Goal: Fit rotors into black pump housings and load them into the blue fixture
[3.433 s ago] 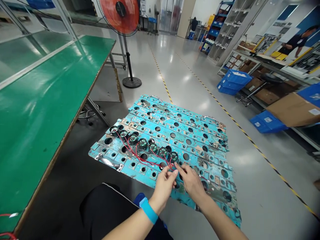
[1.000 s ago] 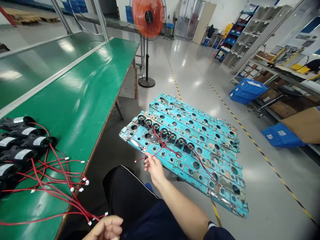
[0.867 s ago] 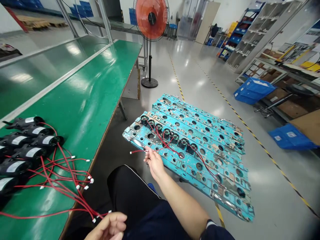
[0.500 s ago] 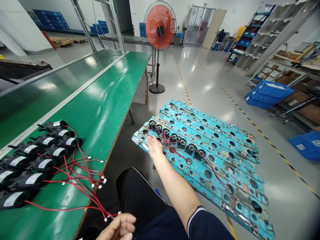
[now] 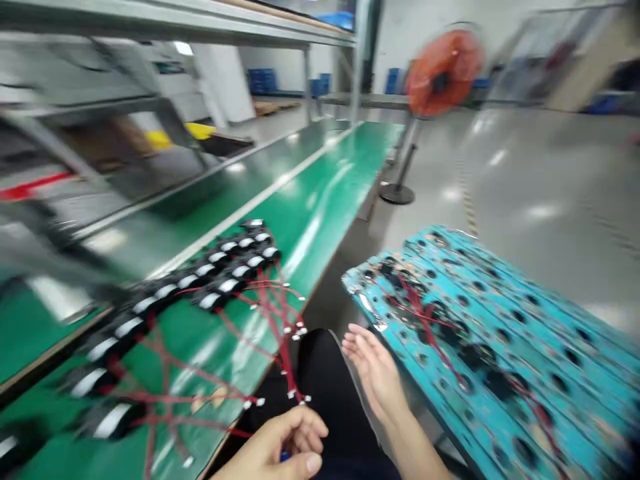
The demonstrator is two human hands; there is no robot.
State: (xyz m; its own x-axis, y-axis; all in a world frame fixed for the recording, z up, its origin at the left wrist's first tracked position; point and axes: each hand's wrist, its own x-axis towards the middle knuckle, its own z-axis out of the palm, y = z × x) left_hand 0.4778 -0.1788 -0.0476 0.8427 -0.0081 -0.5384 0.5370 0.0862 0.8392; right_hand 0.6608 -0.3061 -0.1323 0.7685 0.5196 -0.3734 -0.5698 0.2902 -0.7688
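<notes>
My left hand (image 5: 287, 443) is at the bottom centre, fingers curled; a small blue bit shows inside the curl, too little to name. My right hand (image 5: 373, 367) hovers over my lap beside the blue board, fingers extended, holding nothing. Several black cylindrical parts with white labels (image 5: 230, 285) lie in rows on the green bench at left, their red wires (image 5: 280, 333) with white connectors hanging toward the bench edge. On the worn blue board (image 5: 465, 293) at right, a row of black round parts (image 5: 475, 357) sits with red wires over them.
A green bench (image 5: 345, 167) runs away from me, with a metal frame and shelf (image 5: 200, 23) above it. An orange stand fan (image 5: 443, 77) stands on the floor beyond. Loose equipment at the far left is blurred.
The view has swung left, showing more black parts on the bench. My right hand has drawn back from the blue board toward my lap. My left hand has come further into view.
</notes>
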